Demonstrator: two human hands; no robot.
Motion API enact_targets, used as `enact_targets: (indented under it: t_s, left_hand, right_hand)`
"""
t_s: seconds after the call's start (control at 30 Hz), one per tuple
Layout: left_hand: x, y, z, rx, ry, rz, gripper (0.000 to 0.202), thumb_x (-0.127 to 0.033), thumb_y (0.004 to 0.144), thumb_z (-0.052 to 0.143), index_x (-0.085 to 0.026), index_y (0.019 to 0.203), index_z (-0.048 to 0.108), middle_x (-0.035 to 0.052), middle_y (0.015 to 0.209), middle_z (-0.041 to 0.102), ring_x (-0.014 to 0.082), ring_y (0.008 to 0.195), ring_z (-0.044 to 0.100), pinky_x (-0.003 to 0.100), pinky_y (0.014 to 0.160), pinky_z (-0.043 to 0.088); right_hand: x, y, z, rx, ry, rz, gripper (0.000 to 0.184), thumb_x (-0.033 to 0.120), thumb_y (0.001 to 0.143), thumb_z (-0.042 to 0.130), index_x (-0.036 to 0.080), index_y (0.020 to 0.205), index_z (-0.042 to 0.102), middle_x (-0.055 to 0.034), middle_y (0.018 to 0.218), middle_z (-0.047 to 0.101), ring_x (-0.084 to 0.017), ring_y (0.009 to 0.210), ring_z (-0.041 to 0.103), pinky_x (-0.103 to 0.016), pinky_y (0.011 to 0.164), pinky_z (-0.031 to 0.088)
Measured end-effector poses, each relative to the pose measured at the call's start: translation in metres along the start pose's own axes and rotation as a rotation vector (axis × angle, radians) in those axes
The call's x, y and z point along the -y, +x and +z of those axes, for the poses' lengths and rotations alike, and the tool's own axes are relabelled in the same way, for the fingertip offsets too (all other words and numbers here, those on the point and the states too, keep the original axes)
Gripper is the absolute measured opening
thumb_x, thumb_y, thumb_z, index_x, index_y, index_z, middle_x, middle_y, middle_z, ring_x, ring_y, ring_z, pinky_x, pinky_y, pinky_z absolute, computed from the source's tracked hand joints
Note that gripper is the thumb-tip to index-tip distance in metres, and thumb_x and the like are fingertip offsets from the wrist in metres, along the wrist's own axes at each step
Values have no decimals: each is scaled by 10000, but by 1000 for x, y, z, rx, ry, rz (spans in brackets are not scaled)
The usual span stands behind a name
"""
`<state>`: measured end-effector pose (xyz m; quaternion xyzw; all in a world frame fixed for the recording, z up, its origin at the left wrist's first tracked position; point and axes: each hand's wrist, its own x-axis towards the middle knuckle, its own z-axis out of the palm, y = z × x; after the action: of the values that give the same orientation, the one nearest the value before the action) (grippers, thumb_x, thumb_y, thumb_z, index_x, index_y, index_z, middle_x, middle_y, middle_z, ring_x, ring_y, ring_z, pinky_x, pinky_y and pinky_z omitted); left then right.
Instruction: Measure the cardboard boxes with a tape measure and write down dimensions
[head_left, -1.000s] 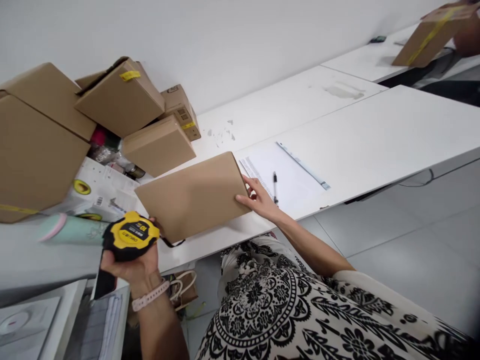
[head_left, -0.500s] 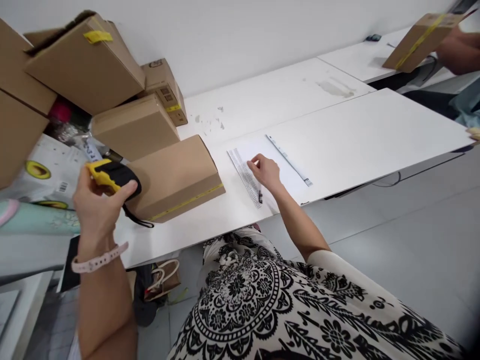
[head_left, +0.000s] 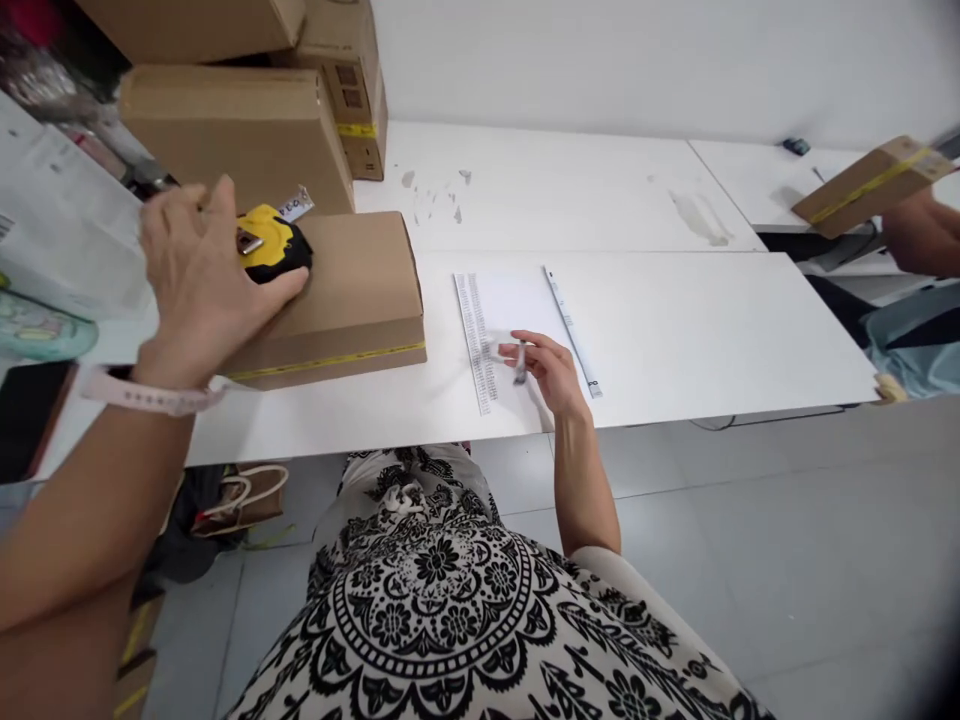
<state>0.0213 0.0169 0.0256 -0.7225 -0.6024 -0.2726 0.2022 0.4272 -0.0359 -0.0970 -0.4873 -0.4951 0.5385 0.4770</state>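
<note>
My left hand [head_left: 202,275] is spread beside a yellow and black tape measure [head_left: 274,243], which sits on a closed cardboard box [head_left: 360,262]. The thumb lies along the tape measure's near edge, while the other fingers are apart and raised to its left. A small white tag end shows behind the tape measure. Held in the fingers of my right hand [head_left: 551,370] is a slim pen [head_left: 520,362], blurred by motion, over a white paper sheet [head_left: 517,295]. Small print runs down the sheet's left side and a bluish printed strip down its right.
More cardboard boxes [head_left: 232,130] are stacked behind on the left against the wall. A black flat object [head_left: 34,415] lies at the table's left. At far right another person's arm [head_left: 922,235] is by a taped box [head_left: 870,185]. A paper bag [head_left: 244,500] stands below.
My left hand has brought the tape measure down onto the box, and its fingers have spread. My right hand has turned and shifted slightly over the paper with the pen. The view has turned.
</note>
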Motion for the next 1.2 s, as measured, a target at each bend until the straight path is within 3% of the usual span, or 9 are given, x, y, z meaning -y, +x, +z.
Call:
enact_targets:
  t_s: [0.1, 0.2, 0.33, 0.43, 0.57, 0.7, 0.9, 1.07, 1.2]
  left_hand:
    - [-69, -65, -2, -183, -251, 237, 535, -368, 885, 677, -130, 1357, 588, 110, 1334, 649, 304, 1262, 585, 557, 1063, 479]
    - [-153, -133, 17, -148, -548, 456, 429, -221, 906, 660, -146, 1321, 578, 78, 1119, 744, 237, 1153, 667, 424, 980, 580]
    - [-213, -191, 59, 226, -514, 523, 504, -347, 975, 594, -45, 1376, 543, 182, 1373, 664, 310, 1336, 575, 479, 1119, 483]
    - [-217, -205, 79, 337, -406, 549, 533, -322, 1004, 554, -34, 1449, 494, 197, 1472, 589, 316, 1393, 531, 503, 1170, 414]
    - [-214, -209, 84, 280, -319, 552, 429, -245, 1038, 503, -73, 1429, 534, 146, 1471, 602, 273, 1371, 563, 456, 1179, 415]
    - [-217, -210, 83, 252, -314, 518, 398, -216, 1040, 507, -117, 1422, 556, 110, 1468, 611, 247, 1371, 567, 425, 1200, 400]
    - [-219, -206, 78, 204, -261, 539, 352, -192, 1017, 560, -114, 1355, 620, 104, 1429, 646, 236, 1314, 614, 399, 1154, 453]
    - [-218, -204, 77, 217, -264, 542, 355, -185, 1020, 550, -102, 1358, 619, 114, 1420, 652, 244, 1310, 616, 405, 1132, 476]
    - [-218, -204, 77, 209, -276, 543, 373, -176, 1013, 562, -83, 1371, 605, 128, 1407, 659, 257, 1306, 621, 410, 1132, 479]
  right_hand:
    - [-4, -20, -9, -78, 276, -85, 301, 412, 779, 766, 240, 1016, 695, -47, 1010, 784, -258, 1054, 739, -456, 974, 566]
    - [-12, -36, -1, -158, 272, -121, 316, 479, 787, 805, 261, 911, 612, -4, 796, 770, -225, 897, 759, -443, 953, 564]
    - [-28, -46, 17, -132, 173, -79, 425, 668, 971, 465, 262, 869, 538, 47, 516, 596, -197, 642, 687, -401, 778, 564]
    - [-38, -48, 21, -132, 66, -74, 489, 704, 971, 409, 260, 1067, 589, 4, 715, 673, -195, 763, 691, -407, 832, 560]
    - [-42, -52, 18, -128, -143, -65, 361, 552, 901, 674, 249, 1098, 656, -34, 909, 732, -191, 871, 686, -381, 854, 555]
    - [-46, -58, 20, -99, -198, -46, 293, 488, 920, 669, 237, 1070, 663, -17, 825, 726, -176, 788, 687, -346, 780, 554]
    - [-52, -61, 23, -299, -278, -40, 301, 523, 946, 593, 231, 870, 586, 11, 738, 642, -146, 608, 618, -304, 614, 515]
    - [-51, -60, 23, -229, -194, 0, 314, 474, 840, 750, 228, 967, 601, -3, 798, 688, -169, 706, 671, -335, 708, 551]
    - [-50, -61, 24, -231, -205, -31, 279, 444, 898, 688, 240, 827, 510, 51, 643, 588, -129, 574, 551, -283, 585, 459]
